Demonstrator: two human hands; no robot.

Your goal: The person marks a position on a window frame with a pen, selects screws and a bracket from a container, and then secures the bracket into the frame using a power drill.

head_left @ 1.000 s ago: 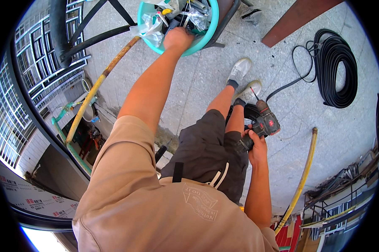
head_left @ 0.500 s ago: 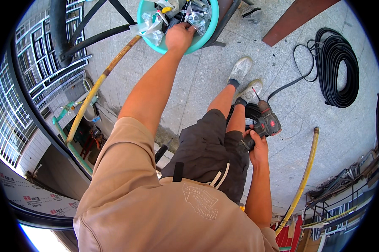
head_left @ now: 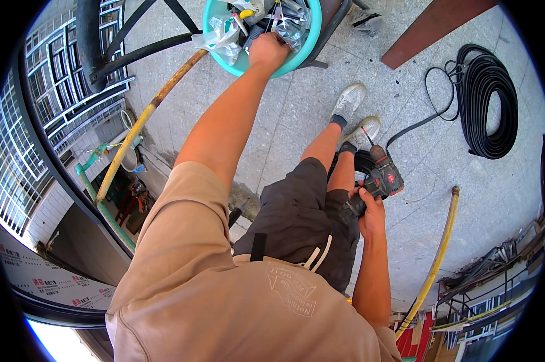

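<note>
My left hand [head_left: 269, 52] reaches into a turquoise plastic basin [head_left: 315, 30]. Its fingers go down among the small parts and are hidden, so what they touch cannot be made out. Around that hand lie clear plastic bags [head_left: 224, 43], a yellow-handled tool [head_left: 247, 13] and other small items. Lower down on the right, beside my thigh, my right hand [head_left: 370, 211] is closed round the grip of a dark cordless drill [head_left: 383, 175]. A thin bit [head_left: 365, 134] sticks out of its chuck, pointing away from me over my shoe.
A flat black coil [head_left: 473, 108] of hose or strip lies at right on the grey paved floor, its loose end running toward my feet. Yellow bars [head_left: 138, 127] stand left and right [head_left: 446, 236]. A brown beam [head_left: 429, 31] is at the top; black frame tubes [head_left: 145, 55] are far left.
My left hand has shifted slightly within the basin, its fingers deeper among the bags. The whole view has moved a little; the drill stays in my right hand.
</note>
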